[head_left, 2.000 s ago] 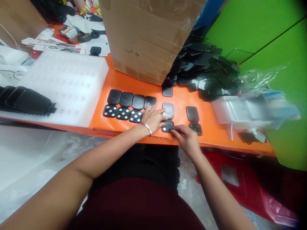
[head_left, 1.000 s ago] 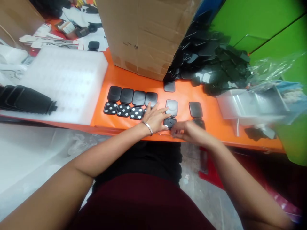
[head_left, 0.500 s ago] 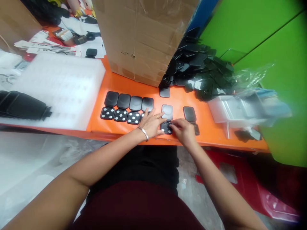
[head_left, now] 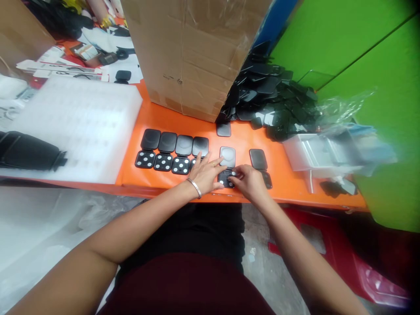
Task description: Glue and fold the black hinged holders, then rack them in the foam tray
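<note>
My left hand [head_left: 206, 175], fingers spread, lies flat across the left edge of a folded-out black hinged case [head_left: 227, 154], whose upper square panel has a round recess. White dots show on the lower panel of that case. In the thumb and fingertips of my right hand [head_left: 248, 180] is a small white round disc [head_left: 233, 173], held just over the lower panel's right side. Left of my hands stands a row of similar opened cases [head_left: 176, 144], their lower panels bearing white dots; my left fingers partly cover the last one.
Another opened case [head_left: 258, 159] lies right of my right hand on the orange table [head_left: 193, 122]. A tall cardboard box [head_left: 183, 57] and a heap of black panels [head_left: 265, 83] stand behind. White foam [head_left: 88, 109] fills the left; a translucent tray [head_left: 305, 153] sits right.
My right fingertips have lifted slightly, and the white disc between them now shows. My left hand stays in place on the case. The whole view has shifted a little.
</note>
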Available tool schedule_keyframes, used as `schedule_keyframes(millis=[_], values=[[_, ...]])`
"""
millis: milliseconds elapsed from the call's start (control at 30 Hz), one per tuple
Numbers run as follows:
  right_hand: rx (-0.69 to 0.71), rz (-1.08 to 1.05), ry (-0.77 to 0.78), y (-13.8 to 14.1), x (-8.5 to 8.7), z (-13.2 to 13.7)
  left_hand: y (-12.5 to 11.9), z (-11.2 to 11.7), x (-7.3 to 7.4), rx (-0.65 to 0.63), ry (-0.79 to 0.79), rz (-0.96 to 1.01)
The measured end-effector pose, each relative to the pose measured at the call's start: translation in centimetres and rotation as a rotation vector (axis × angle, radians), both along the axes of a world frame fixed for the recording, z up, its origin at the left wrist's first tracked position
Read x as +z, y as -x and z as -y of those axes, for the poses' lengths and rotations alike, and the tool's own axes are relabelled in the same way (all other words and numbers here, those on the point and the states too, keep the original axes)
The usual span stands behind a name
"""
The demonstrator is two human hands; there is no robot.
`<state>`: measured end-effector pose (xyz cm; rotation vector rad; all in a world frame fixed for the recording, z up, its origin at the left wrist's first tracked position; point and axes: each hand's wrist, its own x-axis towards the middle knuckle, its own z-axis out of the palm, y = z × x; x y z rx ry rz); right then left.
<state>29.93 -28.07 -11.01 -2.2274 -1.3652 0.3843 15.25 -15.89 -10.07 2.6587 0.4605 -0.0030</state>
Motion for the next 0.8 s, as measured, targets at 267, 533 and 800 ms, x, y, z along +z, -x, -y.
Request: schedule_keyframes(millis=[267,533,800], values=[[0.336,-0.074,0.064,-1.7,2.1,-0.6,0.0,0.1,0.3,0.012,-0.012,-0.013],[0.631,-0.273,0.223,-4.3,3.9,-1.5,-0.1,0.1,0.3,0.033,0.011,-0.038],[0.307,-0.369,-0.020,-2.2,3.3,0.9,0.0,0.1,0.0,0.020,0.011,-0.016]])
